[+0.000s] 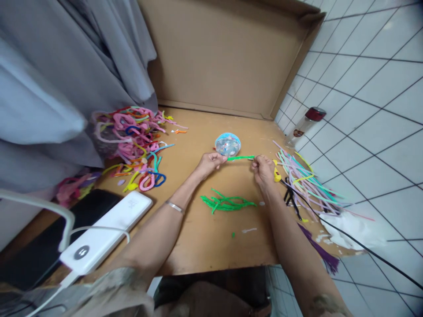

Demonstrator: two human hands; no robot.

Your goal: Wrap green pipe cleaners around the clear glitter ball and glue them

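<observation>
A short green pipe cleaner (241, 157) is stretched level between my two hands. My left hand (211, 163) pinches its left end. At its right end my right hand (262, 167) is closed, and a small metal tip pokes out from those fingers; the rest of that tool is hidden. Just behind the pipe cleaner sits a clear, blue-rimmed bowl (228, 144) with small bits in it. Nearer to me on the table lies a loose pile of green pipe cleaners (226, 204). Beside my right hand is a yellow tool (276, 171) with a black cord, partly hidden.
Tangled colourful pipe cleaners (132, 132) heap up at the left. Straight pastel ones (300, 178) lie right, near a red-capped jar (306, 125) and purple strands (319, 248). A white power bank (109, 233) lies front left. Cardboard (218, 57) stands behind; tiled wall (373, 101) borders the right.
</observation>
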